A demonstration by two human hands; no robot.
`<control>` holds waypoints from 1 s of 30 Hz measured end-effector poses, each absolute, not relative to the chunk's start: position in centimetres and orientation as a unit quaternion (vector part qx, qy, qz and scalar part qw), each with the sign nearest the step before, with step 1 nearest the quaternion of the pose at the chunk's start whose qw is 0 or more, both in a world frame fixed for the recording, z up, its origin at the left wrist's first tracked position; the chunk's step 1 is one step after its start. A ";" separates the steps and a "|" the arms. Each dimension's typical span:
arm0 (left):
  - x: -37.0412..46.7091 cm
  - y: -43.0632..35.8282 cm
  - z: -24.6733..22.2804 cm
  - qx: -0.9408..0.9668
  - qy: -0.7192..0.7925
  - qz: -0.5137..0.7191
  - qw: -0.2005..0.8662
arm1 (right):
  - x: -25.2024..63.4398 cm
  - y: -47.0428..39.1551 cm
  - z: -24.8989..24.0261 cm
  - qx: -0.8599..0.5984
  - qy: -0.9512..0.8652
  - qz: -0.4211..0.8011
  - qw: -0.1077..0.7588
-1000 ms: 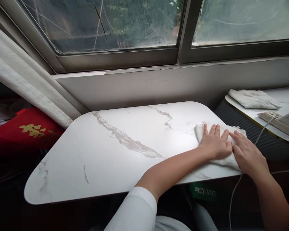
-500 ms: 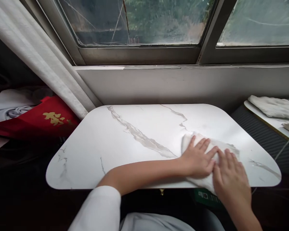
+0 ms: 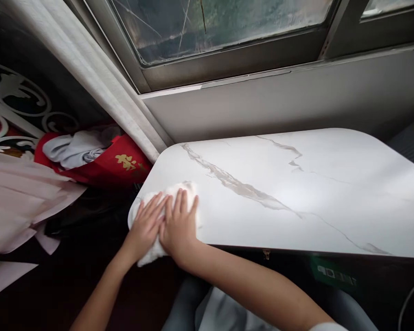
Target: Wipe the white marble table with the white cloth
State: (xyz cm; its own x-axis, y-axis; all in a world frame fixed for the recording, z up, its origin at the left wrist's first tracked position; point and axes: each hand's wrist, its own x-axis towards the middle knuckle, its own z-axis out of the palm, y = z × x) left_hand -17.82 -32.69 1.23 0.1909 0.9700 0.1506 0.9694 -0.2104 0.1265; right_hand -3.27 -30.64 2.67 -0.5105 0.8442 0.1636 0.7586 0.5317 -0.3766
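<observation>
Crossing the near edge of the white surface point(image 3: 241, 225), the person's bent right arm point(image 3: 248, 280) slants leftward. Its right hand point(image 3: 179, 225) and the left hand point(image 3: 145, 230) press side by side, unclenched, on a white cloth point(image 3: 155, 252) at the left near corner, partly overhanging. Beyond stand a curtain point(image 3: 76, 59) and window point(image 3: 234, 23).

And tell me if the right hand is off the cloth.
No, the right hand lies flat on the cloth, beside the left hand.
</observation>
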 end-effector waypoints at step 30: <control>28.1 -16.5 0.7 0.867 0.448 0.176 0.128 | 44.1 -18.9 -2.8 -0.627 -0.765 -0.040 0.141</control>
State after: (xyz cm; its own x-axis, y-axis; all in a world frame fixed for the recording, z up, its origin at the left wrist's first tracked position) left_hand 28.12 -16.50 0.74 0.5368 0.8221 0.1900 0.7318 -0.5657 0.3801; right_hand 44.08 -18.94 -2.82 -0.1729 0.9482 0.2667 0.9709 0.2096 -0.1157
